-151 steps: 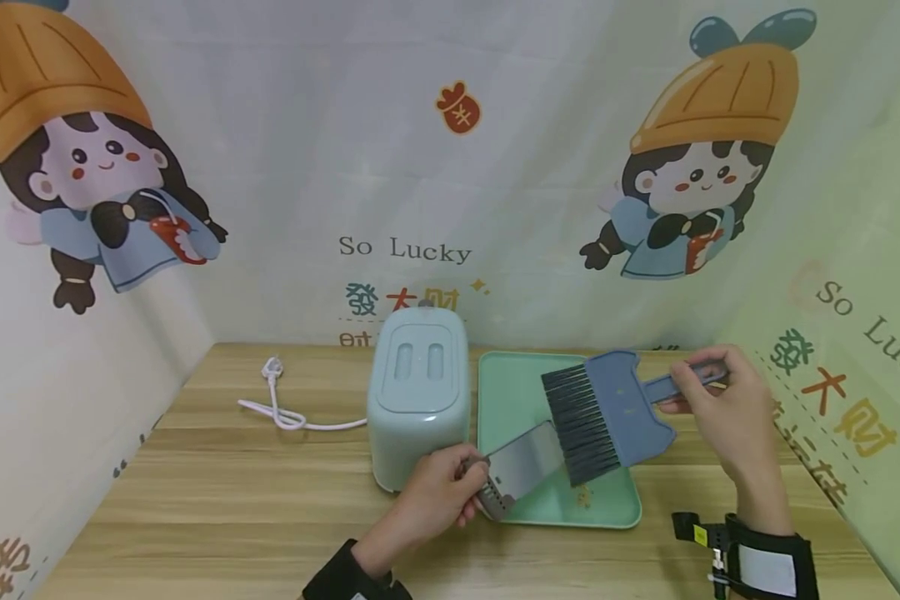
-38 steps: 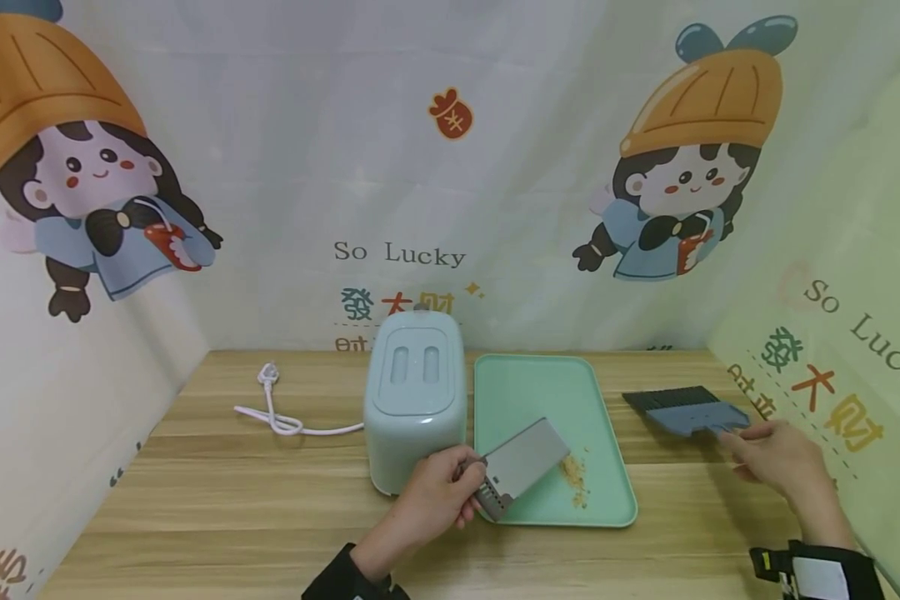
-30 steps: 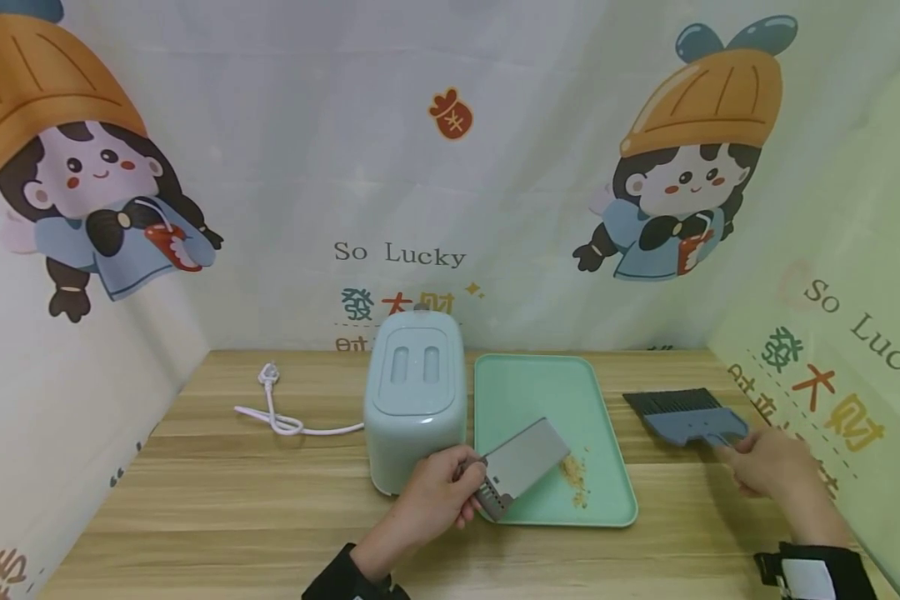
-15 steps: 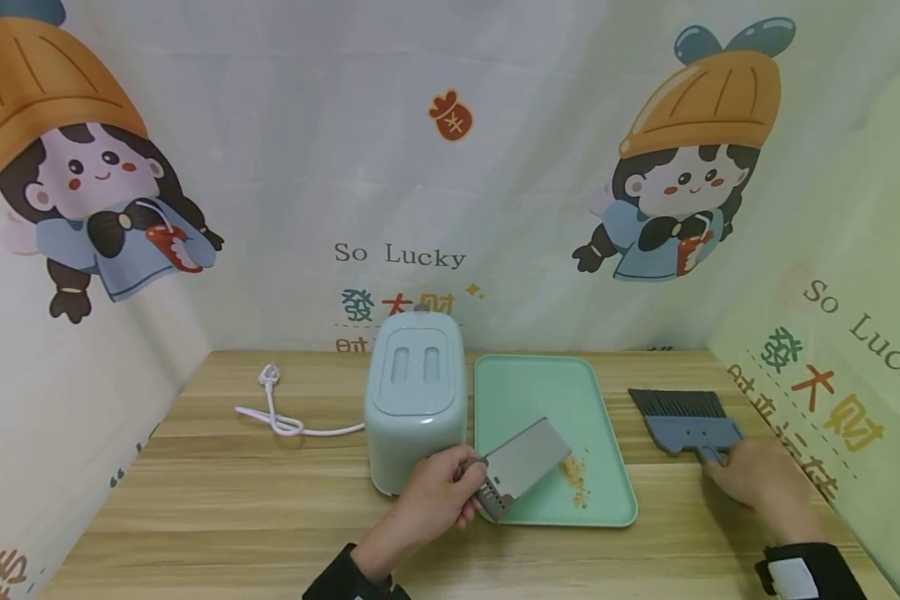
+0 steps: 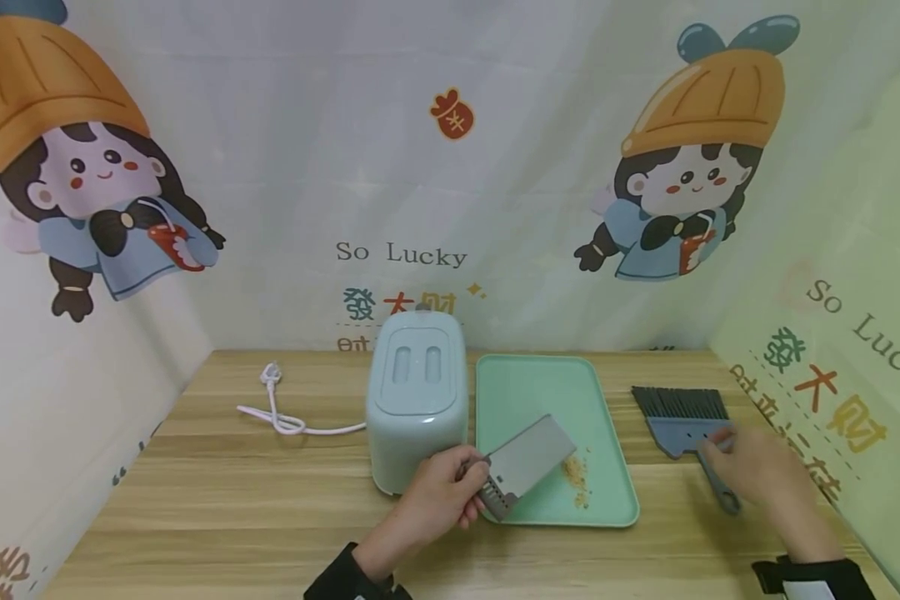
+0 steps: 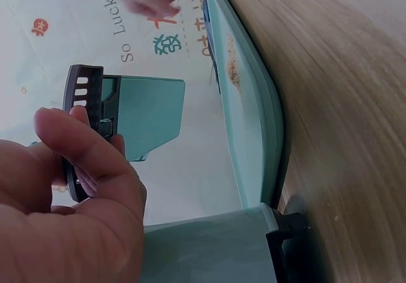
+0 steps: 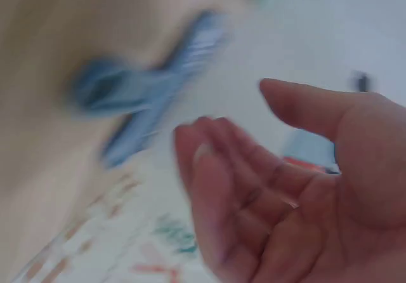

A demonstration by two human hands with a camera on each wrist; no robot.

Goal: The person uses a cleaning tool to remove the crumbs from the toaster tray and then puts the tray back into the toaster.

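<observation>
My left hand (image 5: 437, 492) grips the dark slotted end of a flat metal crumb tray (image 5: 534, 457), tilted above the near part of a mint-green serving tray (image 5: 532, 385). Yellowish crumbs (image 5: 576, 477) lie on that serving tray, just past the metal edge. In the left wrist view, thumb and fingers pinch the slotted handle of the crumb tray (image 6: 152, 115). A blue brush (image 5: 690, 433) with dark bristles lies on the table at the right. Beside its handle is my right hand (image 5: 767, 475), holding nothing; the right wrist view shows its thumb apart from its fingers.
A pale blue toaster (image 5: 418, 367) with a lid stands left of the serving tray, close to my left hand. Its white cord and plug (image 5: 288, 425) lie farther left on the wooden table (image 5: 195, 500). A printed cloth (image 5: 525, 183) rises behind the table.
The brush went from over the serving tray to the table on the right, where my right hand let go of it. The crumbs are uncovered. My left hand has hardly moved.
</observation>
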